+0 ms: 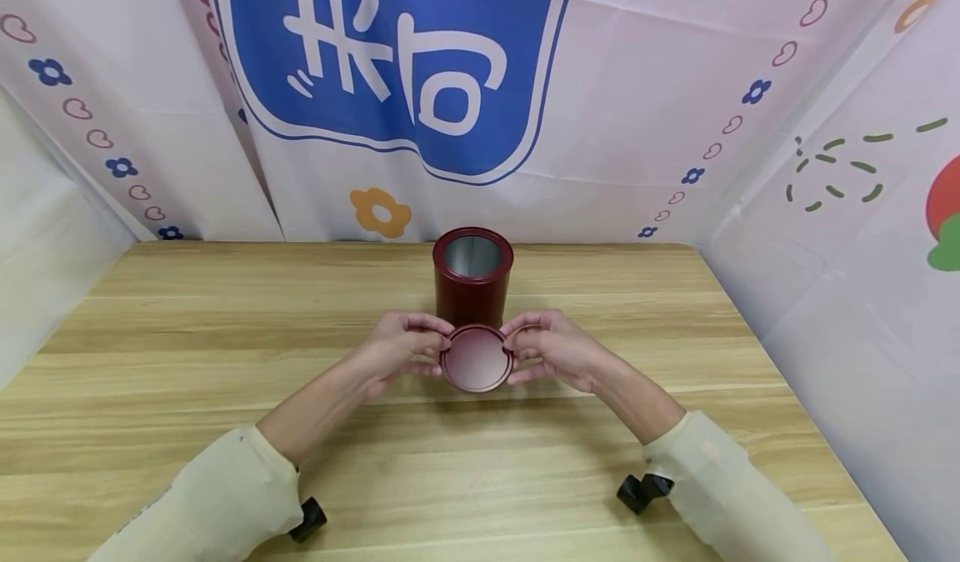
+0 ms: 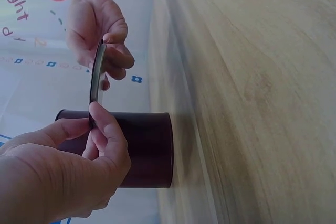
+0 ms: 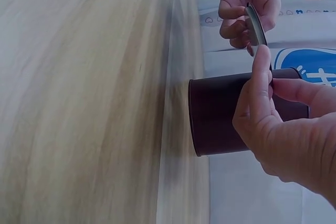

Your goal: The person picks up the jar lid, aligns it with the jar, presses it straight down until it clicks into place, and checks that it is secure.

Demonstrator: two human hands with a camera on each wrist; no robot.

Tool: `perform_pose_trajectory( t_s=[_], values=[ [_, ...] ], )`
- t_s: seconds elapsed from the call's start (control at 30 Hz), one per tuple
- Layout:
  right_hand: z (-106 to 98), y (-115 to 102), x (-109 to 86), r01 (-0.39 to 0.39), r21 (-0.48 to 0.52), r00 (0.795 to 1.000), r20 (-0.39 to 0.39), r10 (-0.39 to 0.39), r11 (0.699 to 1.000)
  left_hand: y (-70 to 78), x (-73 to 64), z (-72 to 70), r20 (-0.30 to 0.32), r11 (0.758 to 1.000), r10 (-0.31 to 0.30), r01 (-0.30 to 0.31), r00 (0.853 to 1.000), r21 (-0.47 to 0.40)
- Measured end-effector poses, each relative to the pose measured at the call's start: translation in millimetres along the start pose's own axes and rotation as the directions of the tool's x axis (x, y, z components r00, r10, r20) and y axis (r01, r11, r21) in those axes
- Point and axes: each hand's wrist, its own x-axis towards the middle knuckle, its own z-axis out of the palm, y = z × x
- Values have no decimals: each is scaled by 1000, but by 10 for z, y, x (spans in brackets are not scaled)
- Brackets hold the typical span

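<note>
A round dark-red lid (image 1: 477,360) is held up between the two hands, in front of a dark-red tin (image 1: 471,299). The left hand (image 1: 401,347) pinches the lid's left rim between thumb and fingers, and the right hand (image 1: 552,349) does the same on the right. The tin stands upright, its top uncovered, with a bare silvery inside. Both wrist views show the lid (image 2: 97,74) edge-on, apart from the tin (image 3: 220,116) behind it. Thumb and fingertips of the left hand (image 2: 79,166) and right hand (image 3: 294,124) meet at its rim.
The wood-grain table (image 1: 480,479) lies under both arms. A white printed cloth (image 1: 615,128) with a blue sign hangs just behind the tin, and more cloth (image 1: 840,295) borders the right side. Black pieces (image 1: 643,492) are fixed by the sleeves.
</note>
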Motion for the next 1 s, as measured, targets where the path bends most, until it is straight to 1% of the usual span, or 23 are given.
perform_pose_trajectory(
  t_s=[0.27,0.5,0.63,0.77,1.0],
  values=[
    [17,-20,7,43,-8,998,-37,-43,999,57,-7,-15,11,1000,5,-5,1000,-5],
    [40,-68,-10,83,18,994,-74,-81,996,114,-28,-43,48,1000,22,-22,999,-2],
    [55,-104,-37,96,23,993,-78,-94,995,138,-41,-51,59,1000,27,-27,998,-7],
    [68,-136,-57,103,38,992,-81,-100,994,163,-49,-55,55,999,35,-34,998,-9],
    [84,-175,-80,103,43,992,-81,-99,994,212,-55,-61,51,999,29,-30,998,17]
  ],
)
